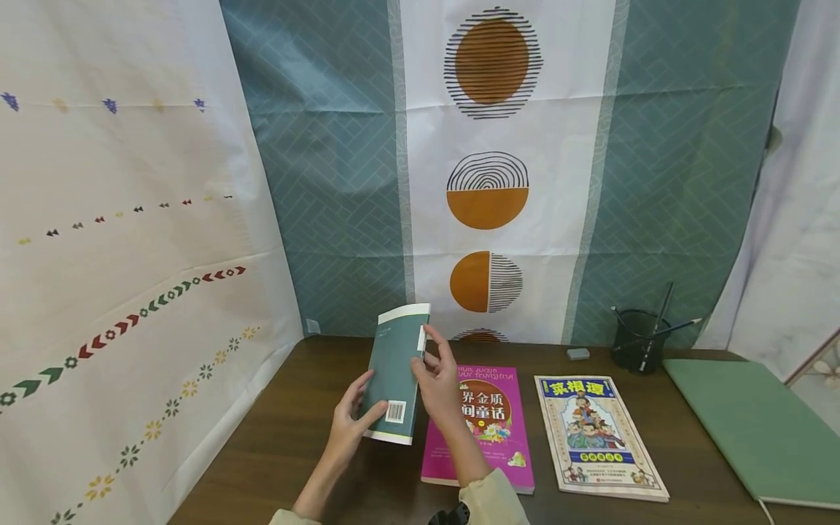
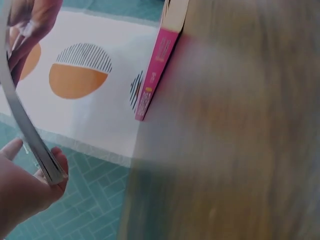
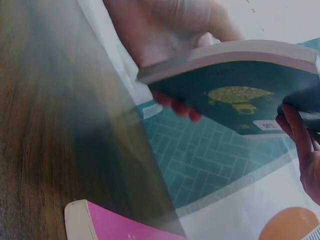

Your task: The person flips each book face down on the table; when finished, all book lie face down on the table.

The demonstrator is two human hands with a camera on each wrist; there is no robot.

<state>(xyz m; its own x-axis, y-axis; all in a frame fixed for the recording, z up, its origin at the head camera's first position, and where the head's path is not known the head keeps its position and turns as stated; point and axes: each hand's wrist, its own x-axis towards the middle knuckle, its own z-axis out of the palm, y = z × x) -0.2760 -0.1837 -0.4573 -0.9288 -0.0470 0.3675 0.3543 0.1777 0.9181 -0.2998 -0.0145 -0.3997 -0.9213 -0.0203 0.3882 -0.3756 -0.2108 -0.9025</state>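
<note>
A thin teal book [image 1: 397, 364] is held tilted above the desk, its back cover with a barcode facing up. My left hand [image 1: 351, 415] grips its lower left edge, the thumb lying over the cover near the barcode. At the upper right edge, my right hand [image 1: 441, 375] holds the book between thumb and fingers. In the right wrist view the teal cover [image 3: 225, 107] shows a yellow-green picture, and the pages look slightly bowed. Below my right forearm lies a pink book [image 1: 518, 437], partly covered by that arm.
A comic-style book [image 1: 604, 437] lies right of the pink one on the dark wooden desk [image 1: 262, 452]. Farther right are a large green folder or notebook [image 1: 755, 423], a black mesh pen cup [image 1: 639, 343] with pencils, and a grey eraser [image 1: 578, 354]. Patterned curtains [image 1: 328, 182] hang behind.
</note>
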